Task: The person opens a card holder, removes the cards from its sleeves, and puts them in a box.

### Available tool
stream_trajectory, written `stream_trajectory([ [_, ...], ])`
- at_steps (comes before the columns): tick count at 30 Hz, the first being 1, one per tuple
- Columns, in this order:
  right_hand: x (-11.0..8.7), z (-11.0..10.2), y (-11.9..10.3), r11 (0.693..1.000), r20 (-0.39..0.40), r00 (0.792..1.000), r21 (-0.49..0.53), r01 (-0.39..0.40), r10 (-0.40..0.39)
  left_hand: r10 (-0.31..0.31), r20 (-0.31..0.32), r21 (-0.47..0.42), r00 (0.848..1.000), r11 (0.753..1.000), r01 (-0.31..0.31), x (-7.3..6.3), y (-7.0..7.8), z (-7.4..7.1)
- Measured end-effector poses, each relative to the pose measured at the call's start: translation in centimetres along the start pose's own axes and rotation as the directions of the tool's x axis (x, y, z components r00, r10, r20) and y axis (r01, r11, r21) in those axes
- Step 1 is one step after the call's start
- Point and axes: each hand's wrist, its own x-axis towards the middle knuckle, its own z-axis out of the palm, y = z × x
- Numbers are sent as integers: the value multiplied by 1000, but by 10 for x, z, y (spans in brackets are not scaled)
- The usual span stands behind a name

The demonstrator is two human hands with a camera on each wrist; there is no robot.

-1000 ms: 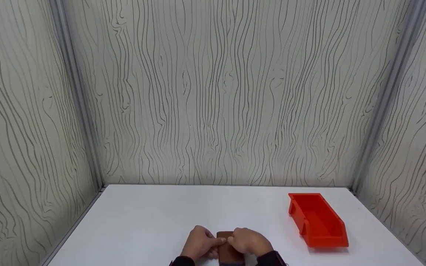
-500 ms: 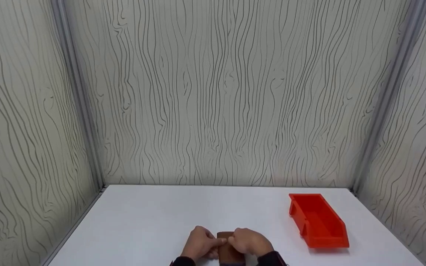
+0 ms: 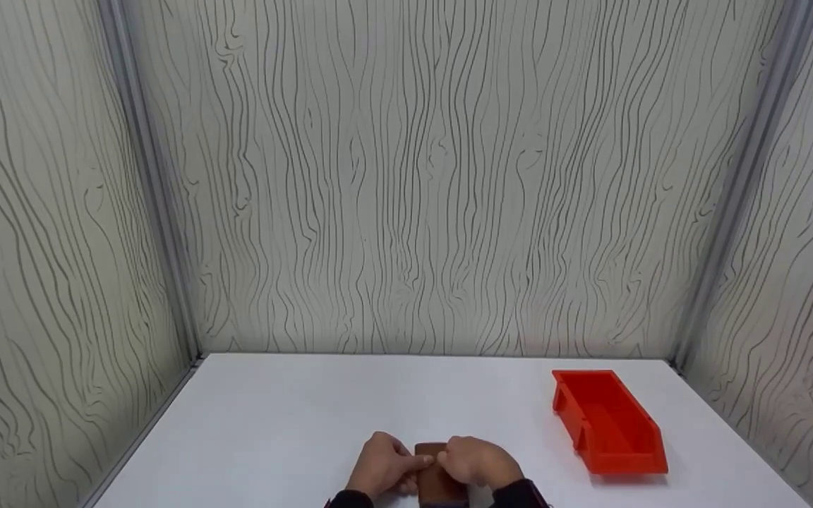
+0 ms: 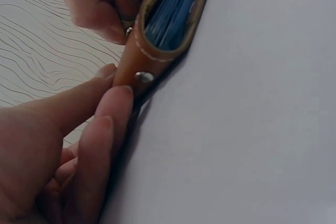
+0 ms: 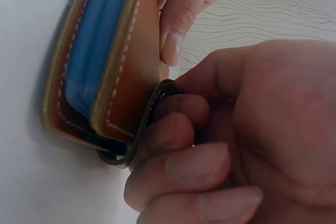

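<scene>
A brown leather card holder (image 3: 442,488) with pale stitching stands on the table at the bottom centre of the head view. Blue clear sleeves (image 5: 97,40) fill its inside in the right wrist view. My left hand (image 3: 382,466) holds its left side, thumb on top and fingers along the edge. Beside those fingers a metal snap stud (image 4: 144,77) shows in the left wrist view. With curled fingers, my right hand (image 3: 480,462) pinches the holder's narrow strap (image 5: 140,129) at the other side. The strap's tip is hidden by my fingers.
An open red plastic bin (image 3: 611,427) stands on the white table (image 3: 293,402) to the right. Wood-pattern panels (image 3: 406,176) close off the back and both sides, joined by grey metal corner posts (image 3: 152,176).
Almost nothing differs. Both hands keep their grip on the card holder and its strap, and the whole head view has shifted very slightly.
</scene>
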Motion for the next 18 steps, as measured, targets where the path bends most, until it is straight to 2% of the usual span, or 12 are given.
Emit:
stream_trajectory([
  [12,4,-5,3,1000,30,999,4,27,-27,12,2,-3,1000,1000,-12,1,2,-3],
  [18,11,-6,7,1000,68,997,6,24,-24,-14,-3,18,1000,1000,14,2,2,-2],
])
